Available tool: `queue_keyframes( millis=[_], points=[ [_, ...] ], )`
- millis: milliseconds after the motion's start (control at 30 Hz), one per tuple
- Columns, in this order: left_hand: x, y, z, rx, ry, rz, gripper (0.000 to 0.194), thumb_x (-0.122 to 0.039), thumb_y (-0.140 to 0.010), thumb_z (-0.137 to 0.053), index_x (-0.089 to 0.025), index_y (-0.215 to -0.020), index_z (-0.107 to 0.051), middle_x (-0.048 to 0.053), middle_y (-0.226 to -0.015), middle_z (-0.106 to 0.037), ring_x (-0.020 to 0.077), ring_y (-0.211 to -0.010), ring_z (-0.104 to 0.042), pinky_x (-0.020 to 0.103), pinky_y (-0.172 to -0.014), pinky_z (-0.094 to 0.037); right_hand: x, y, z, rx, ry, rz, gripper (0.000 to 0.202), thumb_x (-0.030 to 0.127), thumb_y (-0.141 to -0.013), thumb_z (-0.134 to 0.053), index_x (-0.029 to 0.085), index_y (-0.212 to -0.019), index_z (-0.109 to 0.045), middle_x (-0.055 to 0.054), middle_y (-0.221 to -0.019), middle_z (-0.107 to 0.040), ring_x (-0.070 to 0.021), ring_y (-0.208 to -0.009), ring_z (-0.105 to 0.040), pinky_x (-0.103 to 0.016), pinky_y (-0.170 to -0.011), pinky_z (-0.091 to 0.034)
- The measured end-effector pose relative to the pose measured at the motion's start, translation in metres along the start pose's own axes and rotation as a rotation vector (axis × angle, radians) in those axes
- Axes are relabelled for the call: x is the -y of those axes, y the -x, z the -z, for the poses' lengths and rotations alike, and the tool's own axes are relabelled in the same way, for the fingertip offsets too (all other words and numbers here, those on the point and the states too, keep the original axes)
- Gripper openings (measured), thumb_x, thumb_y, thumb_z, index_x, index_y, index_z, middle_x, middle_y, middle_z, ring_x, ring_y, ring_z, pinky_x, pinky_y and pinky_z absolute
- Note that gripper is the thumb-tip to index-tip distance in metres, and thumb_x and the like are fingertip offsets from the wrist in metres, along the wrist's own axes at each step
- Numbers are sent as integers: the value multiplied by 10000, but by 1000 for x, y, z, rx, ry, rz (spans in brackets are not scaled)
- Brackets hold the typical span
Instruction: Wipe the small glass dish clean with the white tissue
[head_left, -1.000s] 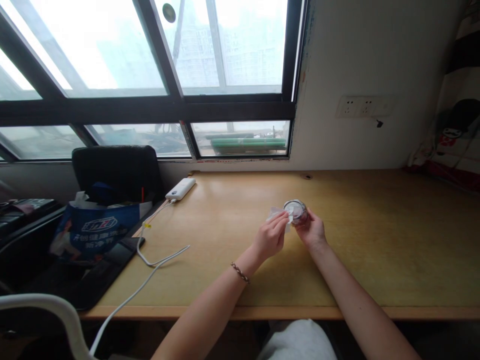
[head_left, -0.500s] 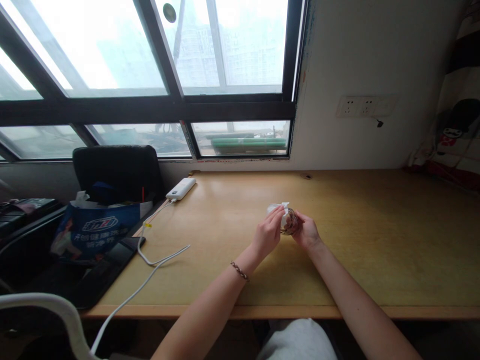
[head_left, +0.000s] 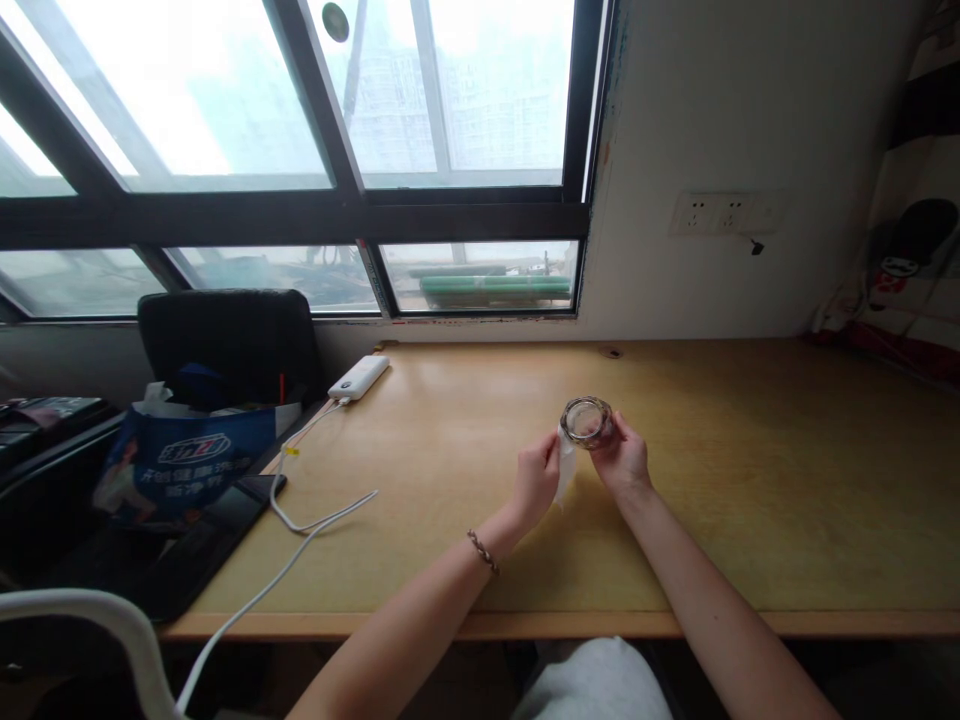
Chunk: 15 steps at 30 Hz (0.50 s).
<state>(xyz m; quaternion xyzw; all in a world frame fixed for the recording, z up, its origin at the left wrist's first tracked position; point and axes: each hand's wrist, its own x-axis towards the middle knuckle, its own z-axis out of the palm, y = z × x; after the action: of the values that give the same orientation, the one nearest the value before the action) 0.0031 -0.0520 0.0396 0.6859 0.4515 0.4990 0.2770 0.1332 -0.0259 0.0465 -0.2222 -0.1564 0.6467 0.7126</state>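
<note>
A clear glass ashtray-like dish [head_left: 585, 421], round with a faceted rim, is held above the table by my right hand [head_left: 624, 460], whose fingers grip its right side. My left hand [head_left: 535, 477] is closed on a white tissue [head_left: 566, 468] at the dish's left edge. The tissue hangs down between the two hands. Part of the dish's underside is hidden by my right fingers, and whether it is an ashtray or another shallow glass I cannot tell for sure.
The wooden table [head_left: 450, 540] spans the front. A white power bank [head_left: 359, 378] with a white cable [head_left: 322, 525] lies at its left edge. Further left, a blue bag [head_left: 191, 465] rests by a black chair [head_left: 229, 340]. A window and a wall socket [head_left: 720, 213] are behind.
The glass dish has turned so its round opening shows, and it has risen slightly. My left hand has moved down with the tissue, which now hangs below the rim.
</note>
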Motion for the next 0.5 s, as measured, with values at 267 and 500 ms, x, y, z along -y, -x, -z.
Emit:
queue_keyframes(
  millis=[267, 500],
  points=[
    [3, 8, -6, -18, -76, -143, 296, -182, -838, -325, -161, -1056, -524, 72, -908, -626, 161, -784, -579, 295, -707, -470, -5, 1, -3, -56, -24, 8, 204, 190, -819, -412, 189, -687, -568, 32, -589, -631, -97, -538, -572, -240, -583, -478],
    [10, 8, -4, 44, -237, -445, 439, -83, -812, -295, -126, -1246, -354, 139, -1258, -423, 213, -1186, -363, 416, -959, -371, -2, -3, 2, -44, -19, 11, 236, 216, -831, -389, 191, -673, -562, 16, -571, -622, -120, -536, -572, -272, -555, -479]
  ],
)
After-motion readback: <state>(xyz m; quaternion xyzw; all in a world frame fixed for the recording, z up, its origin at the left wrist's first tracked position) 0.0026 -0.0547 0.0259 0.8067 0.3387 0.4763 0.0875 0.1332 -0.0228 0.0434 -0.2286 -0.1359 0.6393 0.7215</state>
